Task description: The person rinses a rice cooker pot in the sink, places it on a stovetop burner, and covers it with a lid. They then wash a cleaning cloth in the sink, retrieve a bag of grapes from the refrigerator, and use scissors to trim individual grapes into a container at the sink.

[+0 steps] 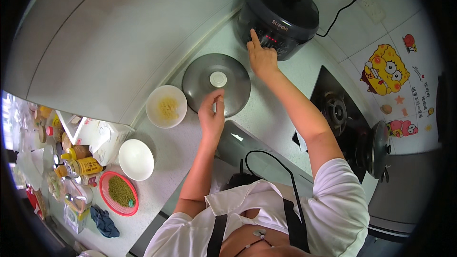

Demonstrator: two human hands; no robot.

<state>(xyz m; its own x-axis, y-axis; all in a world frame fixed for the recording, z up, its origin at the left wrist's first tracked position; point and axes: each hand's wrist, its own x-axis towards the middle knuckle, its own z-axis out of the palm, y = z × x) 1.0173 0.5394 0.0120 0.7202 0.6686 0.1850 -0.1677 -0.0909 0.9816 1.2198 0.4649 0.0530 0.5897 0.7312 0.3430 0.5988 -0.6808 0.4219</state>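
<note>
At the back of the counter stands a dark electric pressure cooker [281, 7] with red lights lit on its front panel. My right hand [263, 58] reaches it with the index finger stretched onto the panel's left side, holding nothing. In the middle a grey round lid [195, 78] with a pale knob lies on the counter. Over its near edge hovers my left hand [211, 114], fingers loosely curled in toward the thumb, with nothing visible in them. Left of the lid is a white bowl [154, 116] holding pale yellow chopped food [167, 108].
Further left are an empty white bowl [136, 160], a red basket [104, 199] of small green beans, a dark cloth [104, 222] and several bottles. To the right, a black gas stove [350, 135] carries a lidded pan [379, 150]. The cooker's cord [336, 18] runs to a wall socket.
</note>
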